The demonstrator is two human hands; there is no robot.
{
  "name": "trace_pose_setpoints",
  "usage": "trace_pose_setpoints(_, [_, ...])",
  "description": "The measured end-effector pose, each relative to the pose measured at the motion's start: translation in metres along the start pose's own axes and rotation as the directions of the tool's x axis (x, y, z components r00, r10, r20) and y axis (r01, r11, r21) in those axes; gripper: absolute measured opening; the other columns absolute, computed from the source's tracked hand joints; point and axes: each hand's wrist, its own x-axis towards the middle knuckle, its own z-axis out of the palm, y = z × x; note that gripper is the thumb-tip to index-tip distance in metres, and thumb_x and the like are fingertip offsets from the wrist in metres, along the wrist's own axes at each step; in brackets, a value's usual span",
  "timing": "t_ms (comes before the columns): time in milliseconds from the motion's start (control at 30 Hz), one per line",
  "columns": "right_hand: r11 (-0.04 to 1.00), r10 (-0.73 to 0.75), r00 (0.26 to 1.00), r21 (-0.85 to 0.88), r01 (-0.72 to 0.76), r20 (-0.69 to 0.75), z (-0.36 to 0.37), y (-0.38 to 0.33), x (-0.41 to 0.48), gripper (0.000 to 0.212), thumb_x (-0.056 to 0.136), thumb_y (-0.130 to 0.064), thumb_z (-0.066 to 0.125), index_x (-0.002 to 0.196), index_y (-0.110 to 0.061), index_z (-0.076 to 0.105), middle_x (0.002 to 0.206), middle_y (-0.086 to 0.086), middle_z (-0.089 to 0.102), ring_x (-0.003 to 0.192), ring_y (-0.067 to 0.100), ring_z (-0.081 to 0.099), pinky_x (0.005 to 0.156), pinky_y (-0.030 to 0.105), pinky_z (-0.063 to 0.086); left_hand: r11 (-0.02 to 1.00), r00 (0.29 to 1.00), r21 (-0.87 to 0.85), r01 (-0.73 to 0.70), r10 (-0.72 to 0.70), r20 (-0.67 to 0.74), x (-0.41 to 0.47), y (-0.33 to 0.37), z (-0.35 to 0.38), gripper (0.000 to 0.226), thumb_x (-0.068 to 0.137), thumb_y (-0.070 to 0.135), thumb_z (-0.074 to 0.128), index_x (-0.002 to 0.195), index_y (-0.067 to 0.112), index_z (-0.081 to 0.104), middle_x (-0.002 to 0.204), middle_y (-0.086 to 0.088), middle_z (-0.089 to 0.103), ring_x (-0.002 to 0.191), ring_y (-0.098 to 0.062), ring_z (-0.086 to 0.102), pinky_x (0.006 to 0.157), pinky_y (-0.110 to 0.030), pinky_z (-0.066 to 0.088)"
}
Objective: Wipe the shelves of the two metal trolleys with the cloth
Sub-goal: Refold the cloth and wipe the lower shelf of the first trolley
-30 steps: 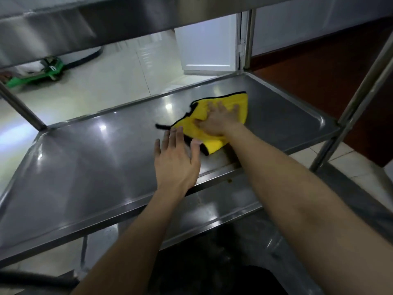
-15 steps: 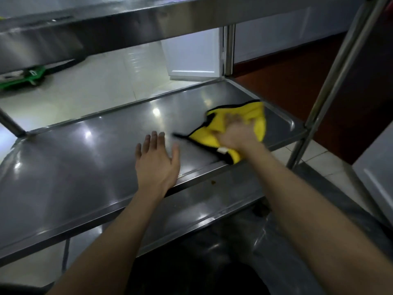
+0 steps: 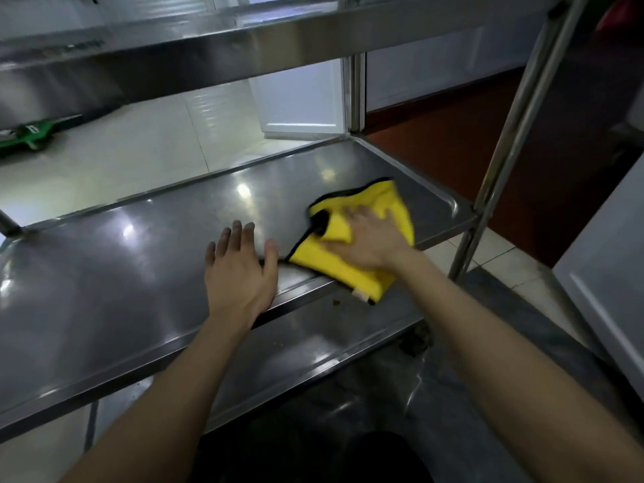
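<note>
A yellow cloth with black trim (image 3: 362,270) lies crumpled at the right front of the middle shelf (image 3: 122,273) of a steel trolley, and one corner hangs over the front rim. My right hand (image 3: 373,240) presses flat on the cloth with fingers spread. My left hand (image 3: 240,270) rests open on the shelf beside the cloth, its palm near the front rim. A lower shelf (image 3: 313,346) shows under the front edge, with small brown specks on it. The top shelf (image 3: 209,47) spans overhead.
A round steel upright (image 3: 505,148) rises at the shelf's right front corner, another stands at the far right corner (image 3: 355,95). A white panel (image 3: 606,273) is at the right. A green object (image 3: 31,134) lies on the tiled floor beyond the trolley.
My right hand slid the cloth from mid-shelf toward the right end, then back to the front rim, where a corner now overhangs. My left hand stayed flat on the shelf.
</note>
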Motion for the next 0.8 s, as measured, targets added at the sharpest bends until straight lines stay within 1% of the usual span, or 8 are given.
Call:
trace_pose_setpoints(67, [0.973,-0.23,0.973,0.03,0.229,0.031,0.008,-0.005,-0.017,0.107,0.084,-0.098,0.02,0.169,-0.032,0.021,0.176,-0.01,0.02,0.164,0.018,0.014,0.132,0.058,0.006,1.0,1.0,-0.019,0.005,-0.005,0.007,0.0,-0.003,-0.002,0.08,0.104,0.06,0.015,0.165,0.015,0.04,0.176,-0.012,0.033,0.164,-0.03,0.028,0.135,-0.051,0.016])
trace_pose_setpoints(100, [0.964,-0.257,0.966,0.081,0.254,0.028,0.003,0.01,-0.019,0.107,0.084,-0.098,0.024,0.169,-0.033,0.022,0.176,-0.007,0.024,0.164,0.018,0.016,0.132,0.053,0.007,1.0,1.0,-0.026,0.01,-0.009,0.008,-0.001,-0.004,-0.003,0.081,0.104,0.061,0.014,0.166,0.015,0.039,0.176,-0.011,0.032,0.164,-0.029,0.027,0.135,-0.051,0.016])
trace_pose_setpoints(200, [0.998,0.008,1.0,0.069,-0.008,0.006,-0.021,0.083,-0.004,0.098,0.093,-0.088,0.034,0.17,-0.03,0.018,0.177,0.002,0.022,0.163,0.027,0.019,0.132,0.051,0.01,0.999,1.0,-0.035,0.014,-0.014,-0.006,-0.003,-0.005,-0.005,0.081,0.103,0.06,0.014,0.165,0.014,0.04,0.176,-0.011,0.033,0.164,-0.028,0.027,0.135,-0.05,0.015])
trace_pose_setpoints(300, [0.959,0.277,0.961,-0.062,-0.276,0.009,-0.031,0.11,0.016,0.105,0.092,-0.092,0.024,0.171,-0.023,0.014,0.18,0.002,0.006,0.165,0.029,0.005,0.13,0.063,0.002,1.0,1.0,-0.019,0.009,-0.01,-0.007,-0.001,0.001,-0.002,0.08,0.104,0.059,0.016,0.164,0.013,0.041,0.175,-0.012,0.035,0.163,-0.03,0.028,0.135,-0.05,0.015])
trace_pose_setpoints(400, [0.981,0.191,0.979,-0.026,-0.19,0.075,-0.013,0.055,0.025,0.133,0.065,-0.113,0.014,0.17,-0.031,0.012,0.18,-0.001,-0.002,0.165,0.031,-0.003,0.124,0.073,-0.004,1.0,1.0,0.0,-0.003,0.003,-0.02,0.001,0.005,0.0,0.078,0.105,0.057,0.019,0.162,0.012,0.044,0.173,-0.014,0.039,0.161,-0.032,0.033,0.134,-0.051,0.018])
trace_pose_setpoints(500, [0.998,-0.026,1.0,0.055,0.025,0.013,0.004,0.019,0.02,0.123,0.059,-0.116,0.018,0.165,-0.055,0.005,0.18,-0.005,0.006,0.166,0.025,-0.001,0.123,0.075,-0.006,1.0,0.998,0.002,0.012,-0.012,-0.061,0.002,0.002,0.002,0.075,0.106,0.056,0.022,0.16,0.01,0.047,0.17,-0.016,0.043,0.159,-0.033,0.037,0.132,-0.053,0.023])
trace_pose_setpoints(633, [0.961,0.166,0.982,0.24,-0.141,-0.087,0.0,0.009,0.024,0.098,0.076,-0.105,0.003,0.161,-0.06,0.02,0.179,-0.001,0.013,0.165,0.03,-0.001,0.12,0.079,-0.009,1.0,0.998,0.003,-0.007,0.007,-0.062,0.002,0.005,0.0,0.07,0.109,0.053,0.023,0.16,0.011,0.048,0.169,-0.015,0.044,0.158,-0.032,0.038,0.132,-0.053,0.023])
trace_pose_setpoints(800, [0.984,0.172,0.985,0.036,-0.173,0.017,0.01,-0.007,0.034,0.096,0.082,-0.097,0.001,0.165,-0.051,0.017,0.18,0.0,0.002,0.163,0.041,-0.009,0.115,0.084,-0.011,0.999,1.0,0.047,-0.021,0.021,-0.01,0.0,-0.025,-0.017,0.078,0.102,0.062,0.016,0.162,0.022,0.044,0.175,-0.008,0.035,0.163,-0.027,0.028,0.134,-0.053,0.016])
